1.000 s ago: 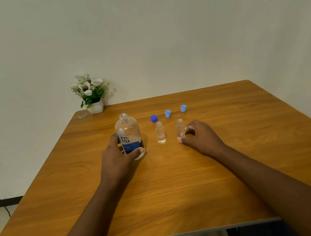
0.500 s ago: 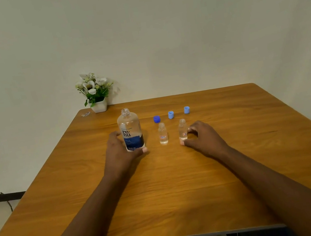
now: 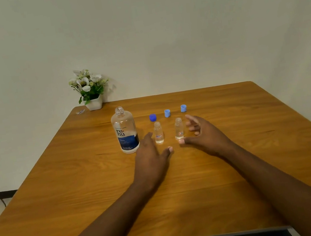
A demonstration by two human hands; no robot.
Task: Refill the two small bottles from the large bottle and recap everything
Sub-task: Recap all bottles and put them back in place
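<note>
The large clear bottle [image 3: 125,131] with a blue label stands uncapped on the wooden table [image 3: 80,192]. To its right stand two small uncapped bottles, the left one [image 3: 158,132] and the right one [image 3: 179,128]. Behind them lie a dark blue cap [image 3: 152,117] and two light blue caps [image 3: 167,113] [image 3: 183,108]. My left hand [image 3: 150,160] hovers open in front of the left small bottle and holds nothing. My right hand [image 3: 204,134] is spread open beside the right small bottle, thumb tip near its base.
A small white pot of white flowers [image 3: 90,91] stands at the table's far left corner, with a tiny scrap [image 3: 80,111] beside it. A pale wall rises behind the table.
My left hand has let go of the large bottle and moved right, toward the left small bottle. My right hand has released the right small bottle and opened.
</note>
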